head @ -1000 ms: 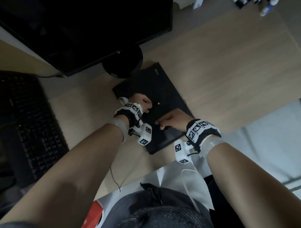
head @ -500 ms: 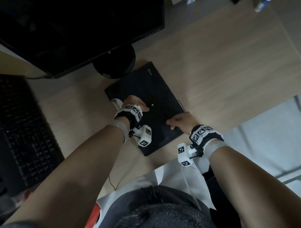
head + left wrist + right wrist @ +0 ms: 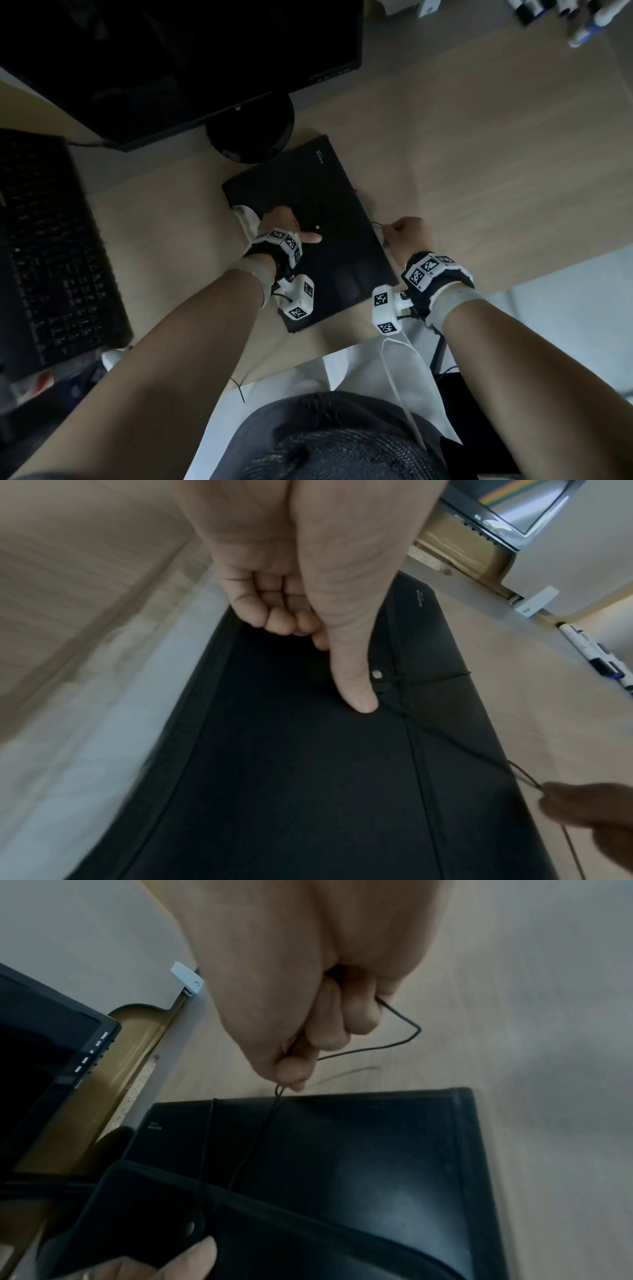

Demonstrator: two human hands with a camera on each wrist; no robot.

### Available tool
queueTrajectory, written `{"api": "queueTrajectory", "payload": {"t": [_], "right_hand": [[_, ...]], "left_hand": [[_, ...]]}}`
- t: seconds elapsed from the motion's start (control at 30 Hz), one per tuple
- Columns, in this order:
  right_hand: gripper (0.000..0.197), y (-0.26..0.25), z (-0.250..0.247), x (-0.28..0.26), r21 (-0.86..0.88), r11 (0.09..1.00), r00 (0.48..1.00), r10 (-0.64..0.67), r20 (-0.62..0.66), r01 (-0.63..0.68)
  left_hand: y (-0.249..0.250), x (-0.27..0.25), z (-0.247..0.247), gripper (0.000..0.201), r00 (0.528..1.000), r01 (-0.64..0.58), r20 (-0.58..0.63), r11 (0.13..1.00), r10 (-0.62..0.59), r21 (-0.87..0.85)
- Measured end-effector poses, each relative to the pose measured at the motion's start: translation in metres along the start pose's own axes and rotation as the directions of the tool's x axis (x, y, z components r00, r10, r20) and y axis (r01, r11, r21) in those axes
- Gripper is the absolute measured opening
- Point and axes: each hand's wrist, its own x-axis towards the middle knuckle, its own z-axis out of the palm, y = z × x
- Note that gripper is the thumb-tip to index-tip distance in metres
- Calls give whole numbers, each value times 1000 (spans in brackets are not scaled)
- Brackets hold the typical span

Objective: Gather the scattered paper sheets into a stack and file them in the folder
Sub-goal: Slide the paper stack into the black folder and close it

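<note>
A closed black folder (image 3: 325,192) lies on the wooden desk in front of the monitor stand. A white paper edge (image 3: 245,214) sticks out at its left side. My left hand (image 3: 284,226) rests on the cover with its fingers curled in, and its thumb (image 3: 356,693) presses down beside the small metal button (image 3: 377,673). My right hand (image 3: 406,233) is at the folder's right edge and pinches the thin black closure cord (image 3: 394,1045). The cord runs taut from the button across the cover (image 3: 445,677) to those fingers. No loose sheets show on the desk.
A dark monitor (image 3: 171,68) on a round stand (image 3: 250,137) is just behind the folder. A black keyboard (image 3: 44,246) lies at the left. Markers (image 3: 582,20) lie at the far right corner. The desk's front edge runs close below my right wrist.
My right hand slid off the folder's cover to its right edge, drawing the cord out with it. My left hand stayed pressing by the button.
</note>
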Motion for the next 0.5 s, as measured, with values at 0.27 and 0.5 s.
{"api": "queueTrajectory", "payload": {"t": [0.27,0.5], "right_hand": [[20,-39,-24,30,69,997,979,-46,200,33],[14,-69,-16,-4,330,942,855,-217,472,57]], "left_hand": [[-5,-6,-1,32,995,-103,5,995,103,-1],[12,-21,0,55,967,54,253,933,40,-356]]}}
